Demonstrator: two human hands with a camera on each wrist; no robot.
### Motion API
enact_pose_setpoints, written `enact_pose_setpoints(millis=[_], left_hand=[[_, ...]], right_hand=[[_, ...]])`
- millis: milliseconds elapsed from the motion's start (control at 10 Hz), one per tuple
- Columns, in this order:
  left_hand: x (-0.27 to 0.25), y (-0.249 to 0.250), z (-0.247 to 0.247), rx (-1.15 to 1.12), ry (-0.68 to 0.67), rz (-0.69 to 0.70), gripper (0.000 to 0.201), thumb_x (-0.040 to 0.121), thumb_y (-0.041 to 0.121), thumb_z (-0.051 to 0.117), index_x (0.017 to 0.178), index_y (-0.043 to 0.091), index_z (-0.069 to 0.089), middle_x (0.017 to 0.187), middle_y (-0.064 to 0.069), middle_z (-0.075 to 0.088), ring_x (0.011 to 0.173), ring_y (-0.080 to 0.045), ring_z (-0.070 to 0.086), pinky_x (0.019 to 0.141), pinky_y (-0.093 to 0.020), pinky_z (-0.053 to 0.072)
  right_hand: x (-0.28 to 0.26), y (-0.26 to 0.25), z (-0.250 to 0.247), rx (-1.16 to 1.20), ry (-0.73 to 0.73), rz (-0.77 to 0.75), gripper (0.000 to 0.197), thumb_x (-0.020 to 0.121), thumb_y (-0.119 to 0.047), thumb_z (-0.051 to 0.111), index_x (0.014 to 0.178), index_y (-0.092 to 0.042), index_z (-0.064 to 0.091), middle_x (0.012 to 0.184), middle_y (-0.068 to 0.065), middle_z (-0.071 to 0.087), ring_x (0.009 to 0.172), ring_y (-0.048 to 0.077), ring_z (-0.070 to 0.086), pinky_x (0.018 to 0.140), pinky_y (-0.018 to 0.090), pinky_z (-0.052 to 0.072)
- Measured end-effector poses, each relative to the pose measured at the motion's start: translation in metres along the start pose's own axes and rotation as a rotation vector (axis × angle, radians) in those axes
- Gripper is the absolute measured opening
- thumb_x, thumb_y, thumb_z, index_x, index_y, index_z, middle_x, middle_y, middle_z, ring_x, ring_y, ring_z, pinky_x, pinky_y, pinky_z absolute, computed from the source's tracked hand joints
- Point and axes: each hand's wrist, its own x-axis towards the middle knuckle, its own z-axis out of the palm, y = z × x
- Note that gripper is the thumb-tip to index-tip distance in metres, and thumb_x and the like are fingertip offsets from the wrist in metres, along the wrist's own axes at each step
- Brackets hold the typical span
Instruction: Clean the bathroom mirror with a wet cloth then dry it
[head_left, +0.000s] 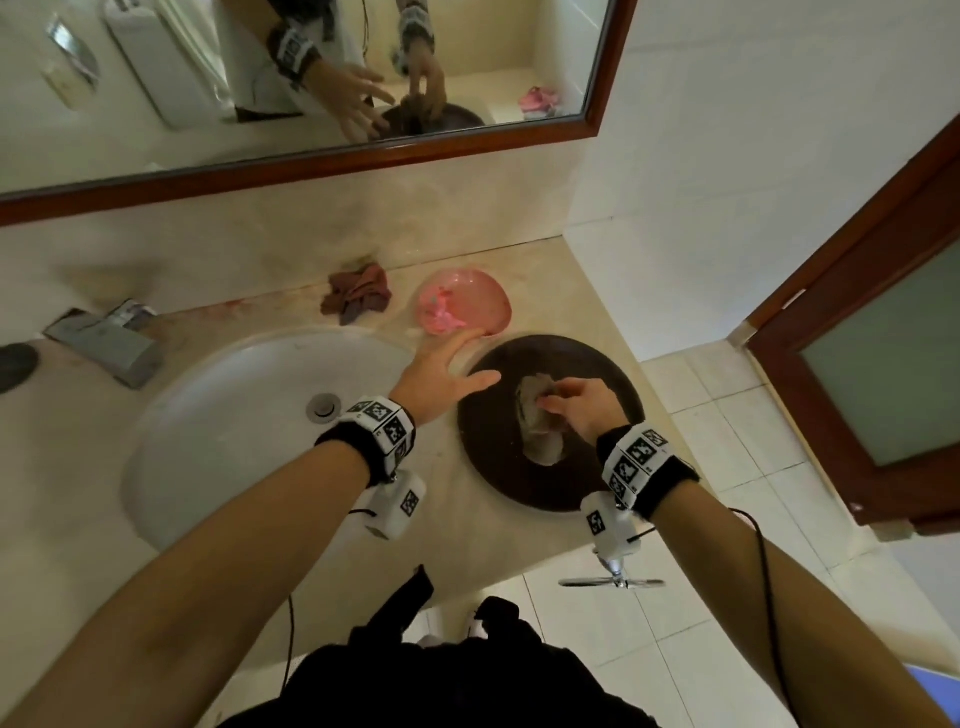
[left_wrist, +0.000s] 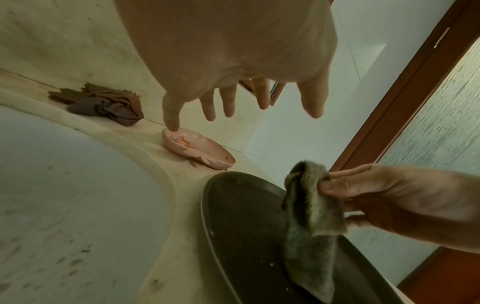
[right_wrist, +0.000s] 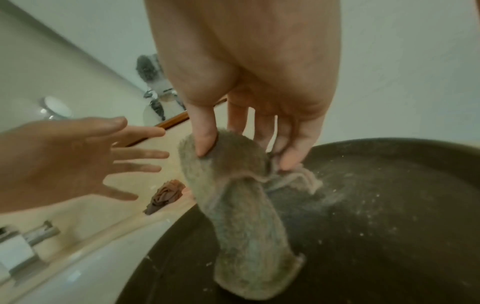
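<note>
Right hand (right_wrist: 249, 115) pinches grey cloth (right_wrist: 241, 205) over basin (right_wrist: 389, 205).

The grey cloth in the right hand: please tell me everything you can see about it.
The grey cloth is a small fuzzy towel that looks damp. The right hand pinches its top between thumb and fingers, so it hangs down folded into the dark round basin, its lower end at the basin's bottom. The left hand is not touching it.

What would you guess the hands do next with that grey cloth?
Probably the open left hand closes on the grey cloth to wring it: the right hand pinches its top, and its lower end still hangs inside the dark basin.
</note>
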Motion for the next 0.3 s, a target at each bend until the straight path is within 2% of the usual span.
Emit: enact_pose_setpoints(millis=[100, 200, 300], left_hand=[[-0.003, -0.001, 0.003, 0.104, 0.034, -0.027, 0.08, 0.068, 0.077, 0.057, 0.141, 0.05, 0.036, 0.159, 0.008, 0.027, 0.147, -0.019, 0.021, 0.116, -0.058, 0.024], [-0.009, -0.004, 0.001, 0.157, 0.094, -0.006, 0.078, 0.069, 0.078, 0.055, 0.14, 0.052, 0.037, 0.16, 0.009, 0.026, 0.146, -0.021, 0.021, 0.113, -0.061, 0.026], [-0.017, -0.002, -0.008, 0.185, 0.154, 0.041, 0.066, 0.075, 0.069, 0.061, 0.136, 0.054, 0.039, 0.16, 0.013, 0.025, 0.144, -0.024, 0.023, 0.111, -0.063, 0.028]], right_hand=[[0.002, 0.002, -0.002, -0.114, 0.0, -0.018, 0.043, 0.082, -0.029, 0.071, 0.124, -0.031, 0.06, 0.113, -0.003, 0.063, 0.102, 0.018, 0.059, 0.088, 0.03, 0.048], [0.0, -0.002, 0.0, -0.188, 0.019, -0.055, 0.058, 0.077, -0.031, 0.075, 0.132, -0.031, 0.053, 0.129, 0.001, 0.055, 0.116, 0.023, 0.054, 0.101, 0.04, 0.045], [-0.001, -0.007, 0.005, -0.237, 0.036, -0.075, 0.065, 0.075, -0.035, 0.076, 0.134, -0.032, 0.05, 0.137, 0.003, 0.046, 0.124, 0.027, 0.045, 0.105, 0.047, 0.04]])
